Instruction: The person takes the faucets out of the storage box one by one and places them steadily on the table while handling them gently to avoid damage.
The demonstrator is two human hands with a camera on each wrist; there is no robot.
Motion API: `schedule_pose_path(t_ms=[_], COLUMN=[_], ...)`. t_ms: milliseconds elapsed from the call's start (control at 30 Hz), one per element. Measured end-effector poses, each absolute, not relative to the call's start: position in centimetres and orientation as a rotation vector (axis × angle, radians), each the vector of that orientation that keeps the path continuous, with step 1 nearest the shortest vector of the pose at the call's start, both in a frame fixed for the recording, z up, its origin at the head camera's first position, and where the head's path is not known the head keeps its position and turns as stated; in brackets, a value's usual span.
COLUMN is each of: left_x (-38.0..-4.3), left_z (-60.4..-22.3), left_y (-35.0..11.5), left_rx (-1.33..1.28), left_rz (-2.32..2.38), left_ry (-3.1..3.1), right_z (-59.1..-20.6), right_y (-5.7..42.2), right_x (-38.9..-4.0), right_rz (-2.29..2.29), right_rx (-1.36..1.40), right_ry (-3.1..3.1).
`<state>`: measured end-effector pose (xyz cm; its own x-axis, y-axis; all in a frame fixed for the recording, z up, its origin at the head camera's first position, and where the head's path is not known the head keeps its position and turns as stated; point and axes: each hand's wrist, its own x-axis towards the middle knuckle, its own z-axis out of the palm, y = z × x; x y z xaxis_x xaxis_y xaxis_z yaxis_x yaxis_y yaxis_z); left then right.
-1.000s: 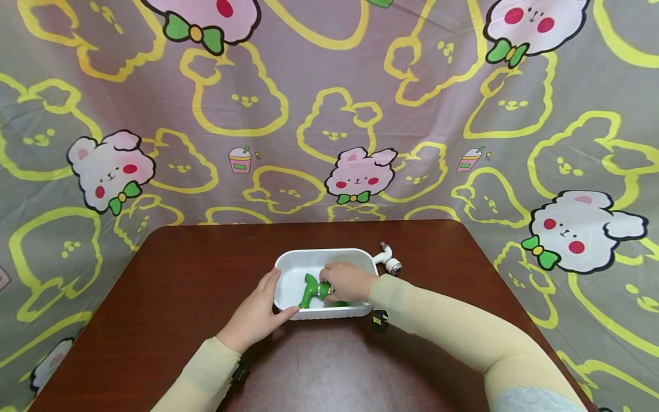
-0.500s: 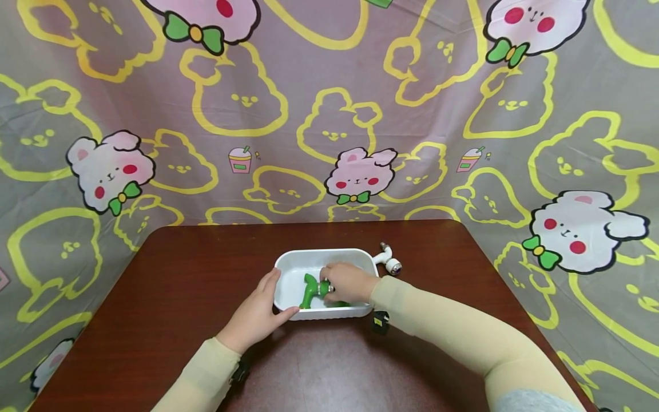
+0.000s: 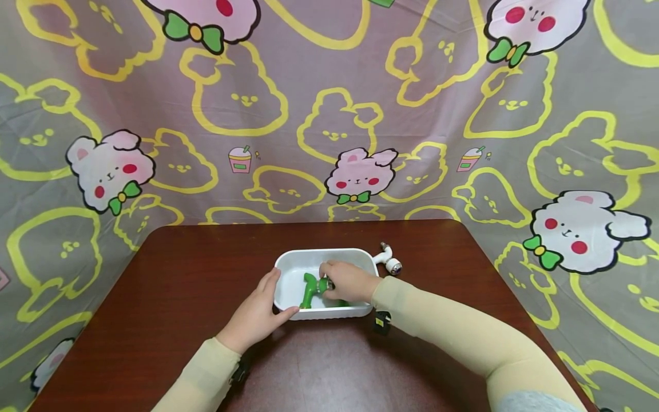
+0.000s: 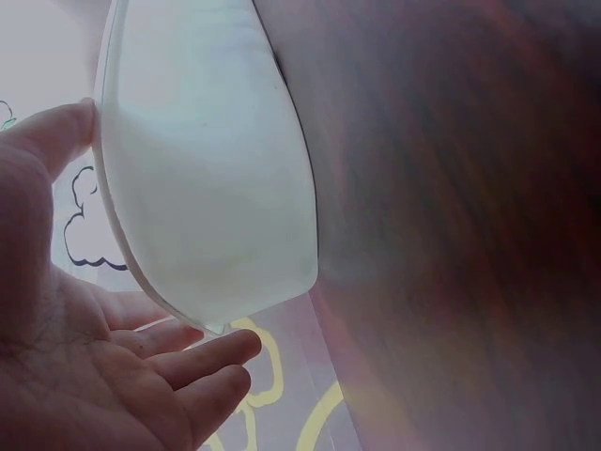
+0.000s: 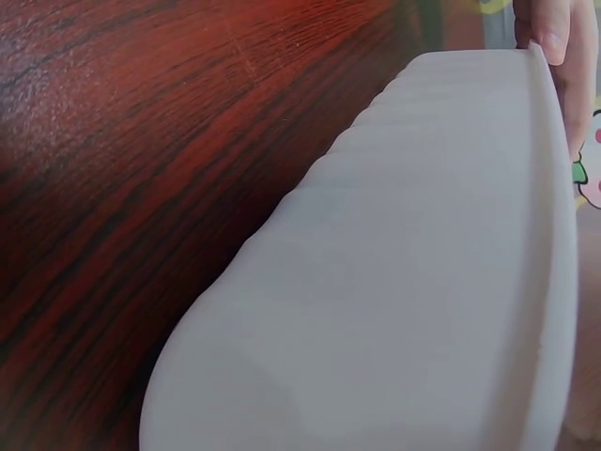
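Observation:
In the head view, a white plastic basin (image 3: 352,312) stands on the table. My left hand (image 3: 257,313) rests on its left end, thumb on the front rim and fingers along the left rim. The left wrist view shows that hand's relaxed fingers (image 4: 216,352) beside the basin's wall. My right hand (image 3: 350,281) reaches inside and grips a green tap (image 3: 309,290) by its right end, near a silvery metal part. Its fingertips are partly hidden. Below that hand, a bit of another green thing (image 3: 341,304) shows at the basin's front wall.
A white tap (image 3: 386,258) with metal ends lies on the brown table (image 3: 216,257), just right of the basin. A patterned cloth (image 3: 288,154) hangs behind and at both sides of the table. In the right wrist view, the basin's wall (image 5: 376,254) fills most of the frame.
My right hand has turned slightly at the green tap's end, and more of the silvery part is covered. The left hand and the basin stay in place.

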<state>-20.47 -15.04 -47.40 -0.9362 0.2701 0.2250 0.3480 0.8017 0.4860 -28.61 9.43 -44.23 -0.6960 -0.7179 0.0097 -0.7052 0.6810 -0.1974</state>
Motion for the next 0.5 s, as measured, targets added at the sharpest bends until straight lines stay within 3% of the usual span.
schedule_pose_path(t_ms=[500], left_x=[-20.38], left_z=[-47.42], left_y=[-15.11], left_rx=[-0.501], left_rz=[-0.814], left_ry=[-2.824], right_z=[-44.45], right_y=[9.45], right_x=[-28.73], right_rz=[-0.310], right_rx=[-1.172], right_ry=[2.839])
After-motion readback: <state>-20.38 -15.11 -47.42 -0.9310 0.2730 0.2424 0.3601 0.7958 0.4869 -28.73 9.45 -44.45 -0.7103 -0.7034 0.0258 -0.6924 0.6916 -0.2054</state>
